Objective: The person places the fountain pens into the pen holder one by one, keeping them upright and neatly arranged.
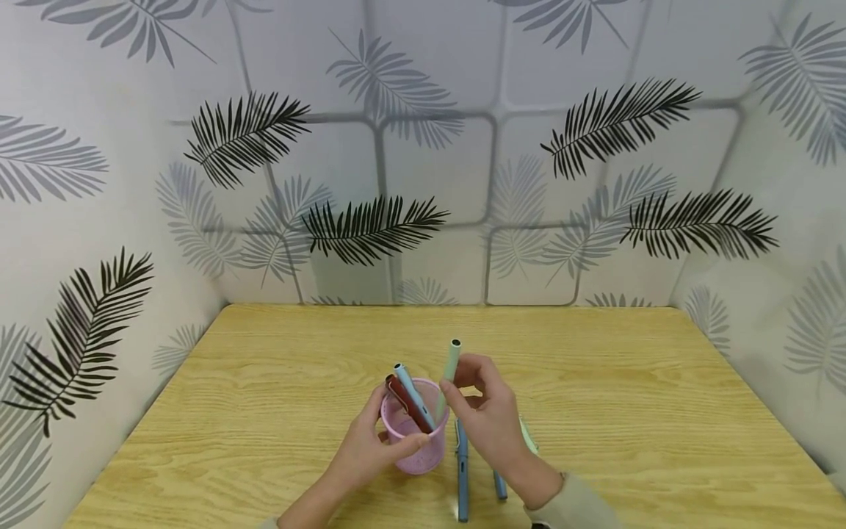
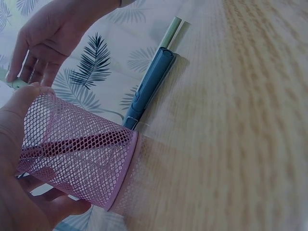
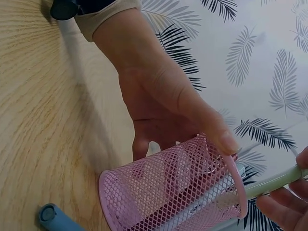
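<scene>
My left hand [image 1: 370, 450] grips a pink mesh pen holder [image 1: 423, 459] round its side, thumb near the rim. Inside lean a dark red pen [image 1: 405, 400] and a light blue pen [image 1: 413, 388]. Between thumb and fingers, my right hand [image 1: 489, 415] pinches a light green pen [image 1: 452, 361], whose lower end is inside the holder at its right side. In the right wrist view this green pen [image 3: 274, 184] slants in past the rim. The left wrist view shows the dark red pen [image 2: 77, 146] through the mesh, with the holder's base close over the table.
A blue pen [image 1: 463, 470] lies on the wooden table [image 1: 277, 382] just right of the holder. Beyond it, partly hidden by the right hand and forearm, are another blue pen [image 1: 500, 486] and a light green one [image 1: 527, 435]. A leaf-patterned curtain [image 1: 436, 169] encloses the table's back and sides.
</scene>
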`<act>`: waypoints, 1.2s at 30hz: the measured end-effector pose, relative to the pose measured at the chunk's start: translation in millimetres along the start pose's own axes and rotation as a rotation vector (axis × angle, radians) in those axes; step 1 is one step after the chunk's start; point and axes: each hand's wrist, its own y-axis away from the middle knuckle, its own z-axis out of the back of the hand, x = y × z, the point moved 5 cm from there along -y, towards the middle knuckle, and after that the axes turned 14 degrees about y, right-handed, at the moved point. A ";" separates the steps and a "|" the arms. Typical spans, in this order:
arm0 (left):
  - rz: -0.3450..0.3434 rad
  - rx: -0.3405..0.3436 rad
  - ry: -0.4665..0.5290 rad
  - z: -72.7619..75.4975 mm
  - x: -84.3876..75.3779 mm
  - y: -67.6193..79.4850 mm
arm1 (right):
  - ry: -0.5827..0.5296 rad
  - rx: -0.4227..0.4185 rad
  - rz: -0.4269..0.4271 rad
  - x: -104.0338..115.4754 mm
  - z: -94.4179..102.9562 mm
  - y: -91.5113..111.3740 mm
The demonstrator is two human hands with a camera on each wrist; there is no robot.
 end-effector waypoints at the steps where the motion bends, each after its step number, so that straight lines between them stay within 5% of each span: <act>1: 0.002 -0.001 -0.001 0.0 0.5 -0.1 | 0.004 0.007 -0.009 -1.2 -0.5 0.9; 15: -0.018 -0.006 0.013 7.7 35.1 -9.0 | 0.071 0.132 -0.123 -23.7 -7.2 9.9; 28: -0.021 -0.004 0.009 7.2 34.1 -8.7 | 0.168 0.194 -0.187 -53.4 -14.0 15.5; 36: -0.016 0.000 0.007 2.2 11.0 -3.1 | 0.208 0.235 -0.222 -57.8 -15.3 17.6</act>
